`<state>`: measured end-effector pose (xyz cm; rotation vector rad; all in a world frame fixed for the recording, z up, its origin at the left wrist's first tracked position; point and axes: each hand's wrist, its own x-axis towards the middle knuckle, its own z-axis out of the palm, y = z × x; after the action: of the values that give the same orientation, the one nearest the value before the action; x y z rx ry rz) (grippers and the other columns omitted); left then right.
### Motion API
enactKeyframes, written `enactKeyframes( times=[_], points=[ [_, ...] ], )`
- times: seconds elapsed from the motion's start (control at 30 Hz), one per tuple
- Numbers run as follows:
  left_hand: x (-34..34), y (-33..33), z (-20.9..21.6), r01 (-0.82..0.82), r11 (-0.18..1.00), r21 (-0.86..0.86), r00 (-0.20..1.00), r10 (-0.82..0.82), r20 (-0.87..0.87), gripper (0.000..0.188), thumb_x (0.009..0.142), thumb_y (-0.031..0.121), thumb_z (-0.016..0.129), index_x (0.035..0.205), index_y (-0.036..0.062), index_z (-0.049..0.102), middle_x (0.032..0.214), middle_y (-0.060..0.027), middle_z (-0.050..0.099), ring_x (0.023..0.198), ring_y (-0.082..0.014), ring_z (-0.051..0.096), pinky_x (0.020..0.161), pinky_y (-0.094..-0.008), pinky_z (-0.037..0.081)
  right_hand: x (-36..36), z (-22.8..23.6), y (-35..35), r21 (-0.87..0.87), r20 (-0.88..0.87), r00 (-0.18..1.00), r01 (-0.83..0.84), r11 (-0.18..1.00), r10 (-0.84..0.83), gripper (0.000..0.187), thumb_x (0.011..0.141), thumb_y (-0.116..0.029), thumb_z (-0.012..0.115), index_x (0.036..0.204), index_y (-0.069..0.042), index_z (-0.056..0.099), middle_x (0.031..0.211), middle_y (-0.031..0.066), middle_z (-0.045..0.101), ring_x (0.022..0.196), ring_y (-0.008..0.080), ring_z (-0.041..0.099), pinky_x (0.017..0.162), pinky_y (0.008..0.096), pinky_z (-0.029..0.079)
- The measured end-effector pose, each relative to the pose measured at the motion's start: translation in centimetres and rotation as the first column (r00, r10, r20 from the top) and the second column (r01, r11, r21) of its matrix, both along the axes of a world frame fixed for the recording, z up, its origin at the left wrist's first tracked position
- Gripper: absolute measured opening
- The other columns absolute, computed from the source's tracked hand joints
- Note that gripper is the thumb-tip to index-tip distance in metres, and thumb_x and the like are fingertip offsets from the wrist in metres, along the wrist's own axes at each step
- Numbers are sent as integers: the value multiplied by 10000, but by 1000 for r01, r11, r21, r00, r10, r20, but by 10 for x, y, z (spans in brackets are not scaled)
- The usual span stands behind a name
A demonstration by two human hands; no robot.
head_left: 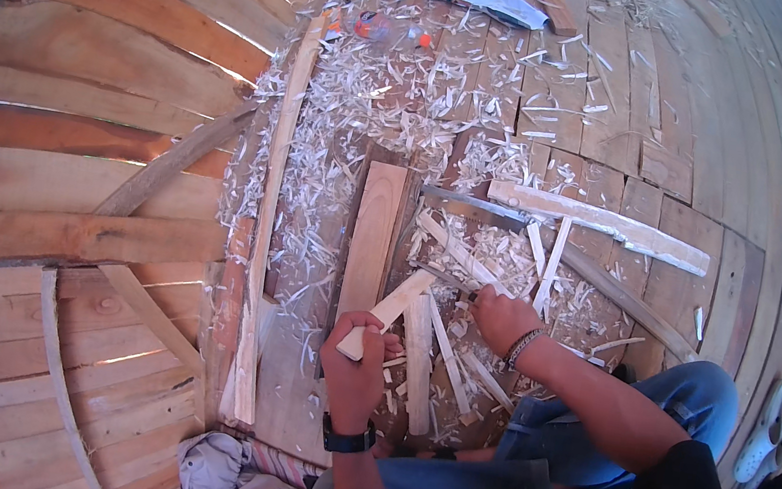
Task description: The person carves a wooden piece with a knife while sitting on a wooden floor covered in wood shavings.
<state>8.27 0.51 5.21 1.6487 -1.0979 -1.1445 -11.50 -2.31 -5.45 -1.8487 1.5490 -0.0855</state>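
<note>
Two hands work a pale wooden slat (400,302) with a knife (447,278) above the shaving-strewn plank floor (695,204).
The left hand (357,356), its forearm rising from the lower edge, is curled round the slat's near end; the right hand (503,322), its forearm slanting in from the lower right, is closed on the knife's handle, blade pointing left at the slat's far end. The slat's long axis runs diagonally, far end up and right, beside a flat reddish board (375,232); whether the blade touches it is unclear.

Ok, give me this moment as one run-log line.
left hand: holding wood piece | right hand: holding knife, blade by wood piece's far end | floor: wood shavings scattered
</note>
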Motion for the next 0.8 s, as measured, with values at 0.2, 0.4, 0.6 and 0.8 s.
enactKeyframes(
  times=[0.2, 0.4, 0.6, 0.8],
  points=[
    [1, 1, 2, -7, 1000, -2, 1000, 7, -4, 126, 938, 87, 467, 937, -13, 544, 732, -126, 643, 625, -165, 640, 584, -269, 519, 12, 23, 4, 37, 4, 1000, -1, 999, 1, 274, 926, -224, 453, 920, 46, 501, 704, 219, 645, 646, 384, 657, 578, 476, 534],
    [2, 2, 1, -18, 1000, 17, 1000, 18, -12, 124, 935, 81, 466, 935, -17, 542, 731, -127, 642, 626, -165, 641, 578, -270, 521, 13, 32, 3, -4, 27, 1000, 0, 1000, 0, 264, 917, -226, 475, 912, 37, 497, 695, 207, 639, 649, 389, 658, 578, 465, 540],
    [3, 2, 0, 1, 1000, -11, 1000, -1, 14, 122, 935, 81, 468, 938, -19, 539, 723, -126, 638, 624, -169, 642, 576, -273, 522, 19, 47, -1, 53, -6, 993, -117, 992, 118, 234, 909, -194, 471, 925, 34, 518, 731, 210, 653, 694, 359, 675, 597, 441, 550],
    [2, 2, 2, -8, 1000, -15, 999, 9, 42, 126, 937, 83, 464, 932, -17, 540, 716, -121, 638, 617, -163, 638, 564, -267, 516, 13, 35, 2, -4, -51, 997, -65, 998, 65, 211, 892, -171, 470, 929, 30, 526, 728, 202, 653, 684, 354, 672, 585, 442, 545]
  ],
)
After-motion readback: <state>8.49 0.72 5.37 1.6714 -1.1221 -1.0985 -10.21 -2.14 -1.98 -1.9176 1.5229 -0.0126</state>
